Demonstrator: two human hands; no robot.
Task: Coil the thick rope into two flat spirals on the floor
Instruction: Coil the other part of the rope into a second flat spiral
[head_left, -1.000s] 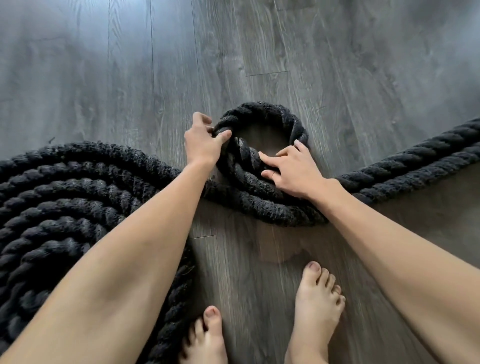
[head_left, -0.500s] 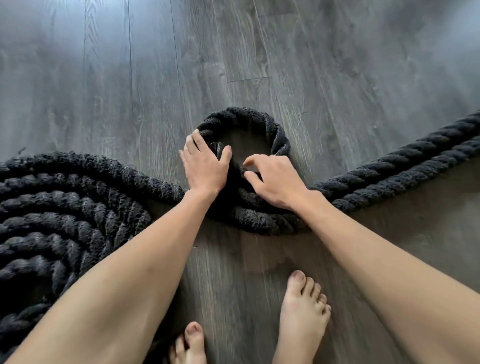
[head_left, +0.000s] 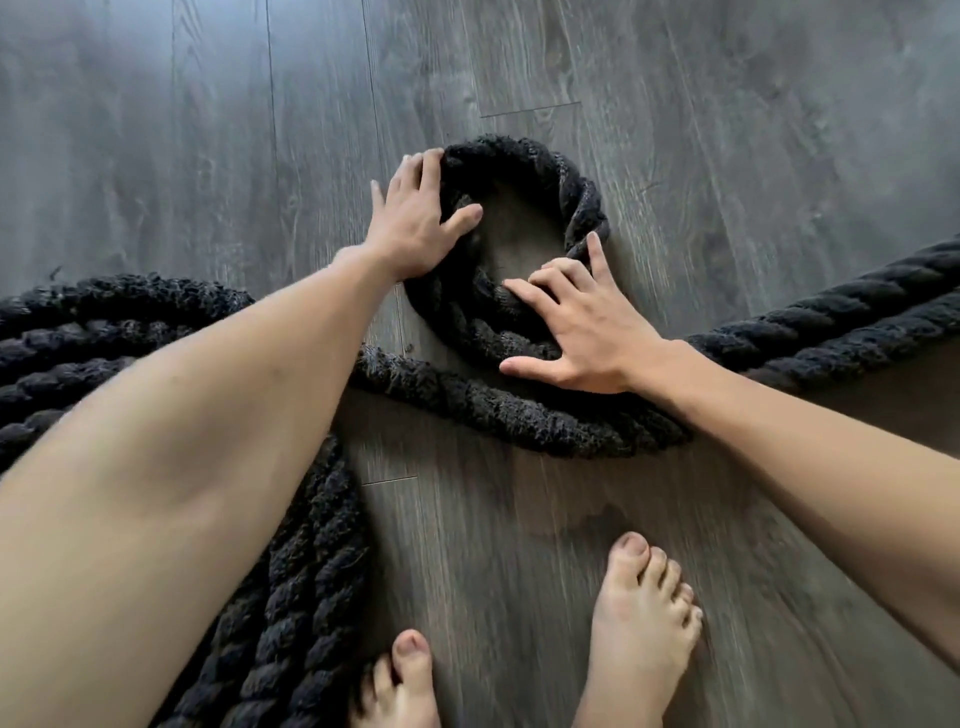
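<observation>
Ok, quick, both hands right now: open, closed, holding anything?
Left hand: open, flat on the rope loop's left side.
Right hand: open, fingers spread, pressing the rope's inner turn.

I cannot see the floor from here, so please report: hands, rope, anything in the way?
Both open: left hand presses small loop from left, right hand from near side. Large spiral lies left, loose rope runs right. Feet apart from loop.

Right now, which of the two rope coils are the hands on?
The small open ring in the middle: left hand and right hand both rest on it. The big many-turn spiral at left has neither.
</observation>
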